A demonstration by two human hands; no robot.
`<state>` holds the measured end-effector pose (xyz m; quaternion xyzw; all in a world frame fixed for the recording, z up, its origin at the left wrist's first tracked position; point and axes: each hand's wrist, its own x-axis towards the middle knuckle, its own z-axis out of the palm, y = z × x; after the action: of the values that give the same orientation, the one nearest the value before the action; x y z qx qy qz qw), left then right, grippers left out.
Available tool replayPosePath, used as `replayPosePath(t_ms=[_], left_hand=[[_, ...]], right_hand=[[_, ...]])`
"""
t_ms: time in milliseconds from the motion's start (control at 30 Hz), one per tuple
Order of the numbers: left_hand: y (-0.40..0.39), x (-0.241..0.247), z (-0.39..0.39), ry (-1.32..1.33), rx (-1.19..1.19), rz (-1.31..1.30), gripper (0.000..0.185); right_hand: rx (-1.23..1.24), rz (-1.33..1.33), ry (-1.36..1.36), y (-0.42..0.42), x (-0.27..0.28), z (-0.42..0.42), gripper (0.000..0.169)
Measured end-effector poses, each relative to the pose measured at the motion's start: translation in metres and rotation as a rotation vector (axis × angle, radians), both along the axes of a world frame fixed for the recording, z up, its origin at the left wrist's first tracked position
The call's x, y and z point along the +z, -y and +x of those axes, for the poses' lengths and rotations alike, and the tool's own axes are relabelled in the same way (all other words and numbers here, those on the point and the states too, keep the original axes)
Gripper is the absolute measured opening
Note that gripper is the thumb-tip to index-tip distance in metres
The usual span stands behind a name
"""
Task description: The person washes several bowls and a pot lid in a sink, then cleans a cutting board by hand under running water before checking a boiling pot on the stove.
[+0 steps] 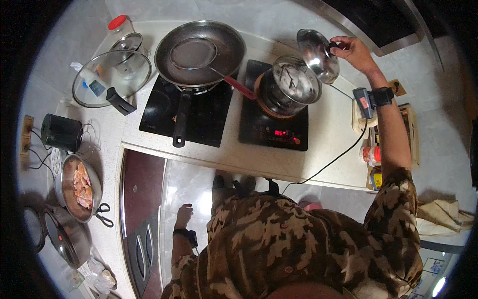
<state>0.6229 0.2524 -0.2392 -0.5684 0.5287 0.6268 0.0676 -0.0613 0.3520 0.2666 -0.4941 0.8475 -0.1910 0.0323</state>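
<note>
My right hand (349,52) grips the dark knob of a shiny metal pot lid (318,56), which is tilted on its side at the far right rim of a metal pot (315,95). The pot stands uncovered on the right induction cooker (274,140), whose red display is lit. Inside are pale contents and something dark that I cannot make out. My left hand (183,216) hangs low at my side over the floor, holding nothing, its fingers partly spread.
A frying pan (231,37) with a red-handled strainer (239,86) in it stands on the left cooker (213,127). A glass lid (112,78) leans at the back left. On the left counter, a metal bowl (69,187) of raw meat sits beside scissors (104,216). A cable (328,166) hangs from my right wrist.
</note>
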Motion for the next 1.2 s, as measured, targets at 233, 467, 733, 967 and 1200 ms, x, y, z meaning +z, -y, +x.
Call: replayPosePath(t_ms=[233, 467, 733, 967, 1200], left_hand=[[0.013, 0.01, -0.017, 0.01, 0.017, 0.065, 0.033], [0.0, 0.018, -0.008, 0.009, 0.076, 0.153, 0.032], [-0.012, 0.005, 0.015, 0.005, 0.092, 0.17, 0.03], [-0.011, 0.014, 0.005, 0.022, 0.108, 0.13, 0.03], [-0.008, 0.011, 0.001, 0.008, 0.096, 0.162, 0.03]], right_hand=[[-0.036, 0.046, 0.02, -0.008, -0.007, -0.002, 0.037], [-0.033, 0.124, 0.031, 0.009, -0.024, 0.032, 0.036], [0.083, 0.099, -0.077, 0.033, -0.037, 0.061, 0.039], [0.093, 0.177, -0.149, 0.028, -0.052, 0.059, 0.042], [0.03, 0.199, -0.079, 0.024, -0.055, 0.058, 0.038]])
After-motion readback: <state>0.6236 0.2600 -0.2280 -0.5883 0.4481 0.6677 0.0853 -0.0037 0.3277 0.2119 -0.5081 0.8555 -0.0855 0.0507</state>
